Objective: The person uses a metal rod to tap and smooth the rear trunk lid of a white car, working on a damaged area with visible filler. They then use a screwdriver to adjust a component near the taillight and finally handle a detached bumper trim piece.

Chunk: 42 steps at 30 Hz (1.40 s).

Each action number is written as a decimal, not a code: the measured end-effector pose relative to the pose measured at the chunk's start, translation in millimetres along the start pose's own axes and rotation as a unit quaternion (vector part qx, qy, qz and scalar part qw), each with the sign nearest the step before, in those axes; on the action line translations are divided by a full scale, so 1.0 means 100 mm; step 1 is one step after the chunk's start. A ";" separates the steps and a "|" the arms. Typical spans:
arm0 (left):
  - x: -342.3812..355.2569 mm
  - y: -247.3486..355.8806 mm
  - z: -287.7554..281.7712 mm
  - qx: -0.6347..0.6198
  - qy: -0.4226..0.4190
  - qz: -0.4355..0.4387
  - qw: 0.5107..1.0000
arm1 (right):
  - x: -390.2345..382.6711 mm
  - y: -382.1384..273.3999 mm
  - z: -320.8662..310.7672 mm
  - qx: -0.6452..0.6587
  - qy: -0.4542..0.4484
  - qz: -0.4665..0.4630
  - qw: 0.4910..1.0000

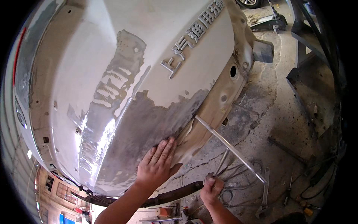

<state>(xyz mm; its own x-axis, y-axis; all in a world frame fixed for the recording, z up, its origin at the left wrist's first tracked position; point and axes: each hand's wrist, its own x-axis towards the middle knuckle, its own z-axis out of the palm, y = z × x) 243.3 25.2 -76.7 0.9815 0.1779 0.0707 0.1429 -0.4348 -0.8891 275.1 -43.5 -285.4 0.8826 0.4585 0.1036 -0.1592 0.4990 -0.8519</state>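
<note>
My left hand (158,160) lies flat, fingers stretched, on the bare grey sanded patch (149,123) low on a white vehicle's tailgate (89,48). A long metal pry bar (233,149) has one end at the gap under the tailgate's lower edge and slants out to the right over the floor. My right hand (212,188) is closed around a thinner metal rod (222,161), which runs up to the long bar; whether the two are joined I cannot tell. Chrome raised lettering (194,31) sits above the patch.
On the floor at the lower right lie a wrench (264,192), a screwdriver (288,190) and loose cables (238,173). A dark metal frame (313,74) stands at the right. Below my left hand curves a dark strip (169,195). A floor jack (272,22) is at the back right.
</note>
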 end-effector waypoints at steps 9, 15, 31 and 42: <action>0.23 0.04 -0.09 -0.068 0.018 -0.056 0.996 | -0.16 0.01 -0.01 0.002 -0.037 -0.038 0.999; -0.09 0.03 -0.02 -0.076 0.014 -0.069 0.995 | -0.27 0.07 -0.04 -0.010 -0.041 -0.063 0.997; -0.34 0.08 0.00 -0.102 -0.005 -0.087 0.991 | -0.29 0.09 -0.06 -0.045 -0.019 -0.070 0.996; -0.35 0.11 0.02 -0.097 -0.002 -0.089 0.991 | -0.24 0.09 -0.07 -0.073 0.018 -0.115 0.991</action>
<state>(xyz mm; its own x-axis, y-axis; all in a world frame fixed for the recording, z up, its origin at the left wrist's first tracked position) 209.7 16.2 -89.7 0.9378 0.2711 0.2167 0.3365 -0.5576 -0.7588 255.9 -55.1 -299.4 0.9038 0.3176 0.2867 0.1104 0.4742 -0.8735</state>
